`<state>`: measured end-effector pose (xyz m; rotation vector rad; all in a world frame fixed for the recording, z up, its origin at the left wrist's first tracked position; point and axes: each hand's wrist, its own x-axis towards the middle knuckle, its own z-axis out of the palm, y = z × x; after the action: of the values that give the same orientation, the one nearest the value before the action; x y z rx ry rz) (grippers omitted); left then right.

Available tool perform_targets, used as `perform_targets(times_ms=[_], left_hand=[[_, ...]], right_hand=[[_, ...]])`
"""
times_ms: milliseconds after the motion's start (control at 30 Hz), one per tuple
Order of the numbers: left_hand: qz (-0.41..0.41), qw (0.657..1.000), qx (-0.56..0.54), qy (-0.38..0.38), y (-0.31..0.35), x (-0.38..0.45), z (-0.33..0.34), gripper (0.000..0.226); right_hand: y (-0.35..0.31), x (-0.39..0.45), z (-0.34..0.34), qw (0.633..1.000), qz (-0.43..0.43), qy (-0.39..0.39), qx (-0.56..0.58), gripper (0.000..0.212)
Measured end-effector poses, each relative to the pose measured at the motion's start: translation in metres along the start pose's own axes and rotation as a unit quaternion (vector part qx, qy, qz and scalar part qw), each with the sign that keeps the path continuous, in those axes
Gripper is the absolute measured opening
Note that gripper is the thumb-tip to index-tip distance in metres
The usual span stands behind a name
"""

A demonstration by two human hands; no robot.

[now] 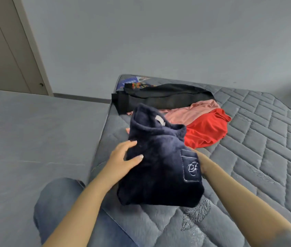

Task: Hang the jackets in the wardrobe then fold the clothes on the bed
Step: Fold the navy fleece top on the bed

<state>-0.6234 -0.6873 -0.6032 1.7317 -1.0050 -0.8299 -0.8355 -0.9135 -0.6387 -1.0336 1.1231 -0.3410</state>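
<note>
My left hand (123, 157): my fingers lie flat on the left side of the dark blue fleece (159, 163), thumb on top.
My right hand: hidden behind the fleece, so I cannot tell its fingers.
Fleece: held up between both my arms, over the near edge of the bed (266, 139), collar pointing away from me.
Nearer hand: my left.
Other clothes: red top (207, 129), pink top (193, 111), black piece (164, 97) lie farther back.

Left arm: bare forearm reaches forward from lower left.
Left hand (123, 160): fingers straight, palm pressed flat on dark fabric.
Right arm: bare forearm stretches in from lower right.
Right hand (201, 165): mostly hidden behind the fabric; grip unclear.
</note>
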Motion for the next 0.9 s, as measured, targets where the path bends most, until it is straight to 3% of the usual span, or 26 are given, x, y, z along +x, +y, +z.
perform_targets(times_ms=[67, 100, 200, 300, 400, 533, 600, 667, 700, 800, 900], left_hand=[[-0.098, 0.993, 0.003, -0.063, -0.029, -0.007, 0.03, 0.067], [-0.116, 0.991, -0.01, -0.059, -0.041, -0.012, 0.043, 0.073], [-0.173, 0.974, -0.13, 0.068, -0.059, -0.019, 0.06, 0.081], [-0.226, 0.949, -0.179, 0.128, -0.065, -0.022, 0.057, 0.055], [-0.189, 0.956, -0.202, 0.094, -0.065, -0.026, 0.054, 0.033], [-0.054, 0.966, -0.213, 0.133, -0.05, -0.04, 0.051, 0.016], [-0.025, 0.971, -0.188, 0.145, -0.048, -0.048, 0.051, 0.017], [-0.051, 0.969, -0.215, 0.111, -0.05, -0.051, 0.049, 0.028], [-0.09, 0.954, -0.276, 0.076, -0.048, -0.048, 0.045, 0.033], [-0.236, 0.846, -0.478, 0.014, -0.053, -0.017, 0.032, 0.038], [-0.319, 0.826, -0.464, -0.014, -0.055, 0.022, 0.027, 0.046]], right_hand=[[0.016, -0.006, 0.006, 0.999, 0.037, -0.016, 0.03, 0.029], [0.027, -0.009, 0.005, 0.998, 0.038, -0.013, 0.043, 0.031], [0.049, -0.032, -0.006, 0.998, -0.032, 0.05, 0.018, 0.037], [0.074, -0.066, -0.001, 0.986, -0.125, 0.107, -0.034, 0.04], [0.091, -0.078, 0.015, 0.971, -0.177, 0.154, -0.042, 0.032], [0.095, -0.076, 0.024, 0.95, -0.209, 0.232, -0.009, 0.018], [0.102, -0.074, 0.021, 0.947, -0.209, 0.244, 0.013, 0.015], [0.108, -0.073, 0.016, 0.957, -0.183, 0.224, 0.038, 0.015], [0.108, -0.073, 0.014, 0.965, -0.16, 0.202, 0.046, 0.014], [0.09, -0.064, 0.002, 0.983, -0.086, 0.158, 0.045, 0.015], [0.059, -0.048, -0.006, 0.991, -0.066, 0.108, 0.033, 0.018]])
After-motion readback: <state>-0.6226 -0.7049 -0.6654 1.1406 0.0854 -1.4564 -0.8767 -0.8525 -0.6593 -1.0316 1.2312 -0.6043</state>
